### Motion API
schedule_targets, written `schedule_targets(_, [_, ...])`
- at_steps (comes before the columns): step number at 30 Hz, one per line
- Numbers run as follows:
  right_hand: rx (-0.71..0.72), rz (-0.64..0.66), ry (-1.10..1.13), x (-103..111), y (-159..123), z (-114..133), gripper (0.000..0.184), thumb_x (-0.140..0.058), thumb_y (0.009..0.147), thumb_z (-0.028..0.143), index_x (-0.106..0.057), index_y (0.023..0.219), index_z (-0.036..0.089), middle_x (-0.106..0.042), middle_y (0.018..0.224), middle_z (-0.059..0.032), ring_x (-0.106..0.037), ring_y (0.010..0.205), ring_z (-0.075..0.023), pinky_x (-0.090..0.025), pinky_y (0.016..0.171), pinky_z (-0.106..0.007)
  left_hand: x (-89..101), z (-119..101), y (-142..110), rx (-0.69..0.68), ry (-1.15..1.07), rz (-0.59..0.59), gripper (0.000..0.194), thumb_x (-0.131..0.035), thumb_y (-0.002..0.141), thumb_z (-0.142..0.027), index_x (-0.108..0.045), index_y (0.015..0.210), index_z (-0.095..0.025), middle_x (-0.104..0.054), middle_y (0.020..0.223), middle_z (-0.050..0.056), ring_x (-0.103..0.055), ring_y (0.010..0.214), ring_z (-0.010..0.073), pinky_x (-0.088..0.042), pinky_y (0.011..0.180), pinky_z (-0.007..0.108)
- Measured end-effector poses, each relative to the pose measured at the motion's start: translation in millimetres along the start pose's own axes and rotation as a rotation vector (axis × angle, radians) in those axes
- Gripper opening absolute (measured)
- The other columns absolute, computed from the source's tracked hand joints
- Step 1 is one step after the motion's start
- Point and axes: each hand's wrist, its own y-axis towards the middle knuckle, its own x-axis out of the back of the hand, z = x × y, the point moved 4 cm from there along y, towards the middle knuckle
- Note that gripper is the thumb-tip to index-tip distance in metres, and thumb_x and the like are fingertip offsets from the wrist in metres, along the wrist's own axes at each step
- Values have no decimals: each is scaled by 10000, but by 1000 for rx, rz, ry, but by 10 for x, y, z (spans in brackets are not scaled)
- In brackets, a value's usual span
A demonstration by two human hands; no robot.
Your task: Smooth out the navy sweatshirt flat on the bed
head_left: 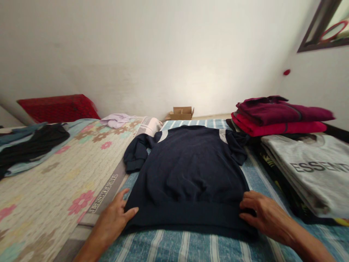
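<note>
Navy with pale shoulder bands, a sweatshirt (pixel 188 171) is laid out on a blue striped sheet (pixel 170 245), its hem at the near end. The hem's left corner is touched by the left hand (pixel 113 217), held open with thumb and fingers parted. Its right edge is met by the curled right hand (pixel 267 216); whether cloth is pinched cannot be told.

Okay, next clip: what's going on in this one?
A person has both hands at the bottom of a dark sweatshirt laid out on a striped sheet. The left hand is open at one lower corner, the right hand at the other. Folded clothes are stacked to the right.
</note>
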Motion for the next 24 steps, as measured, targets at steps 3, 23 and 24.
schedule_targets(3, [36, -1, 53, 44, -73, 72, 137, -563, 787, 276, -661, 862, 216, -593, 862, -36, -549, 812, -178, -415, 724, -301, 15, -174, -129, -295, 313, -162, 527, -633, 663, -391, -545, 1139, -183, -628, 1107, 149, -568, 1077, 351, -431, 952, 479])
schedule_targets(23, [133, 19, -110, -110, -154, 217, 238, -359, 818, 73, -549, 724, 178, -557, 819, -44, -526, 769, -158, -388, 675, -297, -870, -790, -727, -1038, 664, 154, 365, -399, 725, -13, -601, 995, -150, -628, 1067, 99, -571, 985, 221, -510, 845, 382])
schedule_targets(24, [134, 20, -107, -99, -162, 213, 235, -355, 819, 69, -540, 722, 177, -555, 816, -44, -525, 762, -156, -387, 666, -293, -873, -788, -724, -1039, 662, 141, 356, -387, 725, -6, -606, 967, -148, -631, 1056, 100, -572, 974, 218, -513, 830, 375])
